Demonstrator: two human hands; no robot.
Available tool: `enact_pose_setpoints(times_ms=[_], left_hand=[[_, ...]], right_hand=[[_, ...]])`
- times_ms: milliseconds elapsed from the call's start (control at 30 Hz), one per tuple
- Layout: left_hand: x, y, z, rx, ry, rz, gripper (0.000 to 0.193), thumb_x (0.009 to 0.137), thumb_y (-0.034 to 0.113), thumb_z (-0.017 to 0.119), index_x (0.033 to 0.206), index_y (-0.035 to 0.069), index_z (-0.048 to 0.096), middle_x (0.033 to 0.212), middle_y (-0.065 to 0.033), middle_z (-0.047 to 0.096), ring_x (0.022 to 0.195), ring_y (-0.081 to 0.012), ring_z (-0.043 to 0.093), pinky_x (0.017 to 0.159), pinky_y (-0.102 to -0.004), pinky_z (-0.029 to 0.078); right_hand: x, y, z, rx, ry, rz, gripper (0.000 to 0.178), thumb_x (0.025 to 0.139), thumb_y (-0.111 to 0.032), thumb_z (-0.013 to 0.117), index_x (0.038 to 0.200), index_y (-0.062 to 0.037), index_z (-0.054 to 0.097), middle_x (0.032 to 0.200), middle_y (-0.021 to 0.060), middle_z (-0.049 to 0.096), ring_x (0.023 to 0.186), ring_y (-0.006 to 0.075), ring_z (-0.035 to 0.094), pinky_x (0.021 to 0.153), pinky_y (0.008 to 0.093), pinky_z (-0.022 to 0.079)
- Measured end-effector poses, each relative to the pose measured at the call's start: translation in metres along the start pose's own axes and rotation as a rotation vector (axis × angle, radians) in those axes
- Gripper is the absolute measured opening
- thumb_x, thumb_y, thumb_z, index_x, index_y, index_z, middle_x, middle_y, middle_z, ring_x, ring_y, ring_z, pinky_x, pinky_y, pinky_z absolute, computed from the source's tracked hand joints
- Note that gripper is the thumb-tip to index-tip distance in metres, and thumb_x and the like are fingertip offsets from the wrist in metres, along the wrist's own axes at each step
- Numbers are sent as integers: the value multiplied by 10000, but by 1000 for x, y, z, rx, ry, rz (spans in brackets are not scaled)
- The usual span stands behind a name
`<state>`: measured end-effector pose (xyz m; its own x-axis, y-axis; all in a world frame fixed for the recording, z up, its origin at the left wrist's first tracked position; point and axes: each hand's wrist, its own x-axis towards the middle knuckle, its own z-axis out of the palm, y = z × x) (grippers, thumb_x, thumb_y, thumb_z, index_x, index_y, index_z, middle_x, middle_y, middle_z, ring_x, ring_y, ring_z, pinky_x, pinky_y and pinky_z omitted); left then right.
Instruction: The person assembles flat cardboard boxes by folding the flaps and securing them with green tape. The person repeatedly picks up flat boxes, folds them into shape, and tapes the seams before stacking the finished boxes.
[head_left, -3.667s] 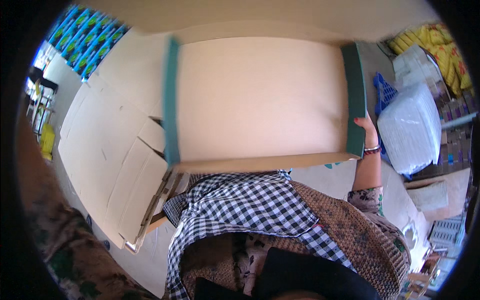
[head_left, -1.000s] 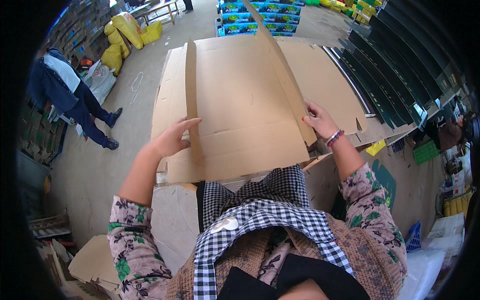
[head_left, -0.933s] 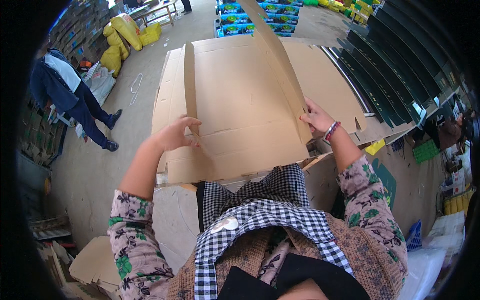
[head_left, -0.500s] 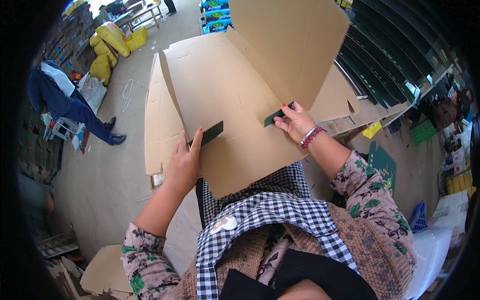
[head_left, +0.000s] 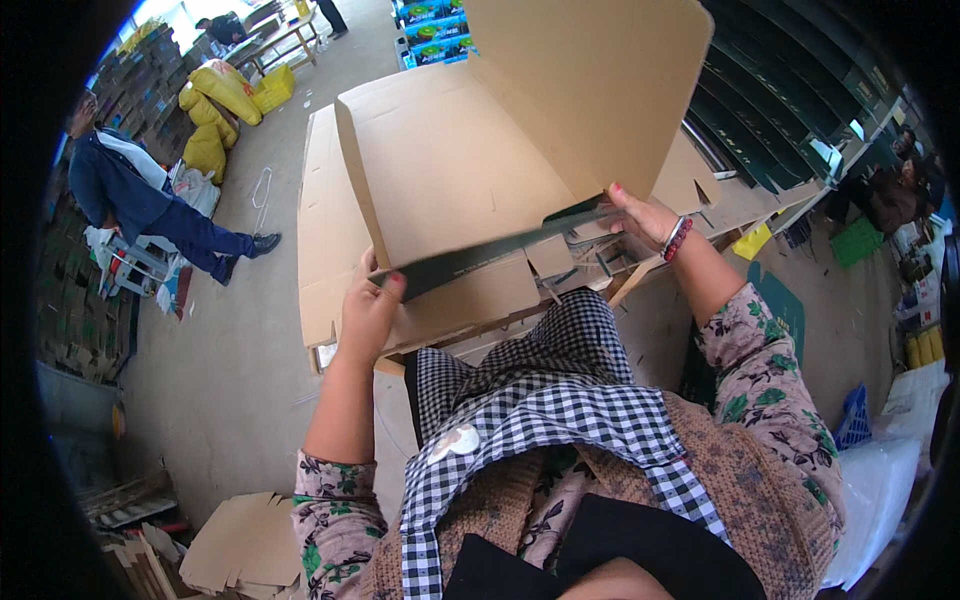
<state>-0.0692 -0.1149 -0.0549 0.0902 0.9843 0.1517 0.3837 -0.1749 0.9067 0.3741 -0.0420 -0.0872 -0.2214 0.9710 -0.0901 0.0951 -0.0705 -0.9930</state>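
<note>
A partly folded cardboard box [head_left: 450, 160], brown inside, lies before me with its left wall and tall right panel upright. Its front wall [head_left: 470, 258] is raised and shows a dark green outer face. At the front left corner my left hand [head_left: 368, 310] is closed on the board, thumb outside. My right hand [head_left: 648, 222] pinches the front right corner beside the tall panel; a red beaded bracelet is on that wrist. The fingertips behind the board are partly hidden.
Flat brown cardboard [head_left: 325, 220] lies beneath the box on a wooden table. Dark green cartons [head_left: 780, 100] are stacked at the right. Yellow sacks [head_left: 225, 90] and a person in dark blue [head_left: 150, 195] are at the left. Cardboard sheets [head_left: 240, 545] lie at the lower left.
The front panel has swung up from lying flat toward me to standing as a wall. My right hand has moved right and slightly up. The person at the left has shifted.
</note>
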Motion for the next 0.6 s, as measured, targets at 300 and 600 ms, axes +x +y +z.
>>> enact_pose_setpoints(times_ms=[300,600], left_hand=[[55,-14,27,405,436,-180,316,943,233,606,1127,-19,659,1173,-213,576,1070,-387,545,934,-418,444],[63,32,29,940,-314,324,428,827,301,735,1169,54,667,1153,-171,650,1085,-352,607,948,-413,486]], right_hand=[[19,18,89,-475,904,-140,460,876,-455,658,1066,-37,696,1072,140,711,986,311,656,899,404,483],[-31,-38,93,-400,627,-183,429,841,-395,670,1033,-13,695,1006,203,699,976,345,653,900,402,482]])
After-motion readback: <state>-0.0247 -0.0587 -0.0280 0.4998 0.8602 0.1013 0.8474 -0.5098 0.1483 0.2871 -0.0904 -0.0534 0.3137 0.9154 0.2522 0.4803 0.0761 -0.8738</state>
